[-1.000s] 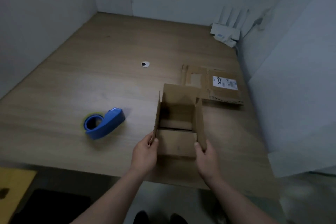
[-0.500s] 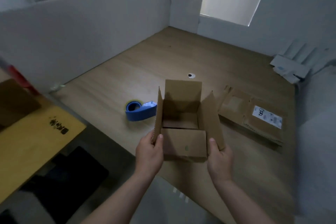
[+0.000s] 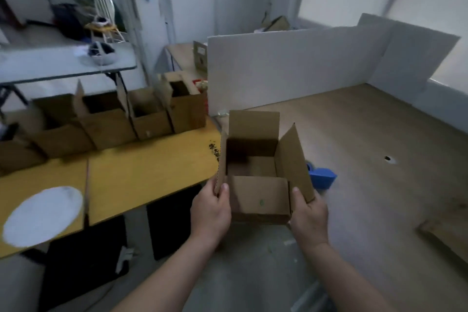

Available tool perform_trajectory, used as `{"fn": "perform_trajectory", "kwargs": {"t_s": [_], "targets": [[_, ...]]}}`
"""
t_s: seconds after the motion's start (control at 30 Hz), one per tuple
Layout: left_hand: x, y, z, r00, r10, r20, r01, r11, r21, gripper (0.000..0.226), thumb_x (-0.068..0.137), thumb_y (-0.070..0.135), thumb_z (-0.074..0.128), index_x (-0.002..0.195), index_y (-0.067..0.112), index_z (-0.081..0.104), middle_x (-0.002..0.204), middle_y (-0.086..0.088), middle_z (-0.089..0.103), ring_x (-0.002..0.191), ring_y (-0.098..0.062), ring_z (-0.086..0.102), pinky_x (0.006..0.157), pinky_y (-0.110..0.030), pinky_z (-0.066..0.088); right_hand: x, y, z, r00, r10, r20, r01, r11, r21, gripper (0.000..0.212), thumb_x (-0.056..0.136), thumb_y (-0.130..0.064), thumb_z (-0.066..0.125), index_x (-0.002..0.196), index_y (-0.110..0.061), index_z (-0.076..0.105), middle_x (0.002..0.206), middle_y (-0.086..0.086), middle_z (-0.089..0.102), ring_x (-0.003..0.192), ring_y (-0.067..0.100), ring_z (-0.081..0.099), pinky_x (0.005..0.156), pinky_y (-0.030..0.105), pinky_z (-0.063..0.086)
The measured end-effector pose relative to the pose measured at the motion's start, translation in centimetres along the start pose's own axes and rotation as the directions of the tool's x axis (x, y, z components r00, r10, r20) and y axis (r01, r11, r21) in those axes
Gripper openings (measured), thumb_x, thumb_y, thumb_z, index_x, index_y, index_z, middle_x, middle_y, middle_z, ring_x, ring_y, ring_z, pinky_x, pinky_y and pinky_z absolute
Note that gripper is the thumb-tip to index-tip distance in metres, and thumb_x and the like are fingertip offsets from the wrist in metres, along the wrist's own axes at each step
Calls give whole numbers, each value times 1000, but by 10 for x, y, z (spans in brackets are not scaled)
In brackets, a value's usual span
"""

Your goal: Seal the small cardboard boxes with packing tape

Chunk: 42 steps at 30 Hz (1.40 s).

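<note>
The small brown cardboard box [image 3: 258, 197], top flaps standing open, is held up near the edge of the pale wooden surface [image 3: 379, 185], beside the yellow surface [image 3: 141, 180]. The left hand [image 3: 210, 213] pinches its left flap, thumb inside, and the right hand [image 3: 309, 218] grips the near right corner, likely to keep it level. The blue tape dispenser [image 3: 323, 177] lies untouched just behind the right flap. More open brown boxes [image 3: 152, 121] line the yellow surface.

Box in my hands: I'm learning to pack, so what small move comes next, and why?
Probably set the box down on the wooden table and fold its flaps shut. The flaps stand open, the left hand and right hand both hold it, and the tape dispenser lies untouched behind it.
</note>
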State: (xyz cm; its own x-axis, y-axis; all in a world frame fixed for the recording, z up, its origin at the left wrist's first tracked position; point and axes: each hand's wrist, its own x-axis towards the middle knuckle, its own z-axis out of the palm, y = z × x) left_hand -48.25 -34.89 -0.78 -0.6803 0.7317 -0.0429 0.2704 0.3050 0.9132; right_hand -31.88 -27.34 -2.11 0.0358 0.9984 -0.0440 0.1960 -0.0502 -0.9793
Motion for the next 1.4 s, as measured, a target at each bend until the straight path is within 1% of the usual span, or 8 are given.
{"fn": "perform_trajectory", "kwargs": {"t_s": [0.13, 0.27, 0.33, 0.47, 0.73, 0.93, 1.07, 1.4], "targets": [[5, -31, -85, 991, 70, -118, -64, 996, 57, 47, 105, 29, 46, 151, 26, 38, 113, 17, 57, 92, -2, 51, 86, -22, 48, -39, -21, 75, 969, -122, 216, 144, 985, -91, 31, 104, -27, 49, 134, -24, 58, 107, -9, 66, 104, 15, 63, 91, 42, 56], [9, -66, -158, 977, 144, -154, -114, 974, 194, 65, 105, 22, 46, 157, 41, 12, 120, 22, 37, 87, 7, 41, 79, -13, 44, -78, -47, 136, 839, -215, 499, 331, 930, -157, 54, 106, -26, 44, 148, -52, 22, 109, -36, 49, 98, -8, 56, 77, 16, 51], [10, -80, -192, 974, 170, -153, -124, 955, 270, 69, 104, 19, 45, 157, 42, 7, 125, 25, 32, 85, 11, 42, 69, -7, 40, -96, -58, 165, 779, -227, 585, 395, 902, -177, 61, 105, -24, 44, 151, -54, 16, 118, -37, 43, 105, -7, 51, 91, 24, 53], [15, -101, -243, 967, 176, -185, -107, 937, 331, 66, 104, 14, 41, 158, 36, 10, 153, 9, 38, 123, -7, 50, 90, -18, 43, -122, -71, 214, 646, -304, 701, 593, 778, -209, 67, 103, -24, 47, 156, -47, 11, 128, -25, 34, 117, -4, 38, 94, 19, 46], [42, -126, -298, 946, 102, -309, 27, 921, 388, 63, 104, 15, 39, 159, 23, 11, 156, 4, 36, 136, -17, 42, 103, -27, 39, -124, -86, 299, 502, -289, 815, 686, 708, -171, 70, 104, -25, 45, 157, -44, 3, 142, -5, 50, 107, -1, 43, 91, 21, 47], [66, -144, -323, 914, 22, -406, 165, 892, 421, 61, 103, 14, 40, 159, 22, 14, 158, 6, 34, 139, -15, 40, 104, -25, 39, -112, -82, 364, 414, -232, 880, 672, 730, -124, 67, 104, -29, 43, 153, -52, 4, 132, -10, 56, 95, 3, 53, 80, 20, 52], [76, -151, -344, 871, -7, -492, 246, 871, 424, 62, 102, 15, 42, 158, 22, 17, 157, 6, 34, 134, -14, 44, 99, -19, 38, -112, -85, 403, 341, -213, 916, 661, 747, -73, 65, 104, -27, 43, 155, -47, 10, 141, -7, 53, 108, 8, 53, 90, 25, 51], [62, -179, -409, 727, -136, -673, 446, 839, 312, 66, 98, 10, 45, 157, 20, 21, 159, 4, 32, 136, -17, 43, 105, -25, 37, -162, -98, 489, 55, -228, 972, 678, 724, 131, 66, 99, -20, 42, 143, -61, 16, 124, -17, 55, 106, 6, 55, 92, 29, 51]]}}
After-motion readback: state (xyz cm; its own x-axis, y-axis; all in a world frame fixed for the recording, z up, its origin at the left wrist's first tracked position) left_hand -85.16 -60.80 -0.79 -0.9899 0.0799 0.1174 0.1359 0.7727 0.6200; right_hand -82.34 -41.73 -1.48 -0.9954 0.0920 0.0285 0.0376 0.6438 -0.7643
